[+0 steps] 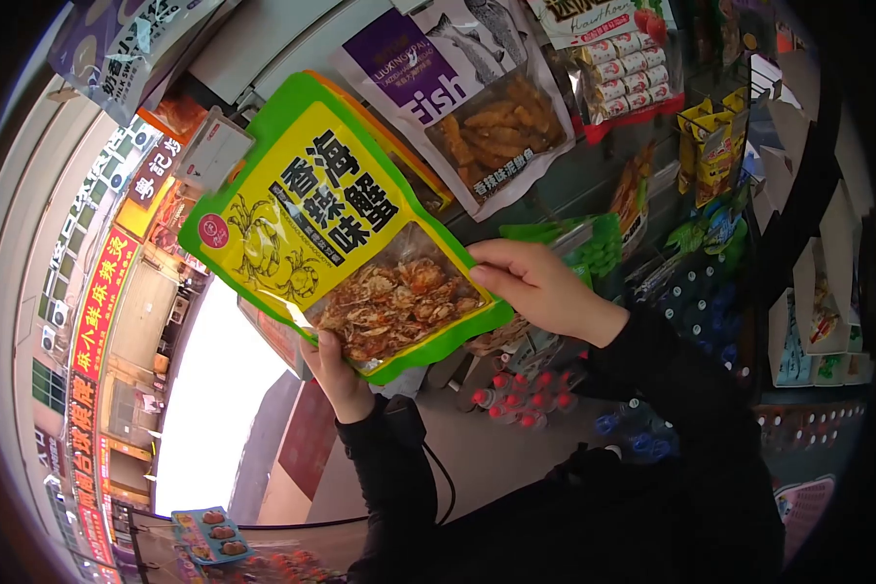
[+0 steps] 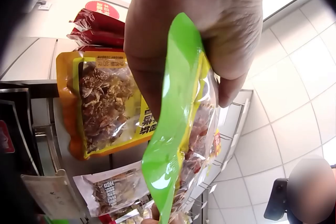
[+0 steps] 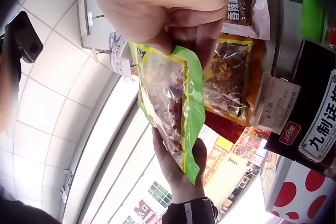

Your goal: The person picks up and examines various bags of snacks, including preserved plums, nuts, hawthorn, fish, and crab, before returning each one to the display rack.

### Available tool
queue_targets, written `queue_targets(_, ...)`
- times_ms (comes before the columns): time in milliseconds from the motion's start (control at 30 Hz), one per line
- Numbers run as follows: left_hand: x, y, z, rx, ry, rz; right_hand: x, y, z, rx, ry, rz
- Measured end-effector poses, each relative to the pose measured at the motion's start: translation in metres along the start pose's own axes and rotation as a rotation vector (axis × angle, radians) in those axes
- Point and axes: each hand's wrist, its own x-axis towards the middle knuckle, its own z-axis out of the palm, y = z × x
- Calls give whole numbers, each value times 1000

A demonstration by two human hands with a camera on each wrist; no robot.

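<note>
A green and yellow bag of crab snack [image 1: 292, 204] is held up tilted in front of the shelf, its printed front toward the head camera. Crab drawings and a window onto reddish-brown pieces show on it. My left hand [image 1: 337, 378] grips its lower left edge, thumb on the front. On the right edge, my right hand [image 1: 547, 292] pinches the bag with the thumb in front and the other fingers largely behind. Close behind it hangs an orange-edged bag [image 2: 105, 103] of similar snack, also seen beside my right hand in the right wrist view.
A purple and white fish snack bag [image 1: 467, 107] and a pack of hawthorn rolls [image 1: 623, 78] hang at the top. Red-capped bottles [image 1: 526, 397] stand below. A price tag [image 3: 275, 103] juts out from the rack. Shopfront signs [image 1: 97, 311] lie beyond the opening at left.
</note>
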Motion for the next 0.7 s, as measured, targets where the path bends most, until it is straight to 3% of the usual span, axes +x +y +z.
queue_targets(333, 13, 4, 0, 162, -16, 115, 5, -9, 1, 51, 45, -52)
queue_targets(700, 14, 11, 15, 114, 26, 30, 6, -14, -3, 68, -32, 34)
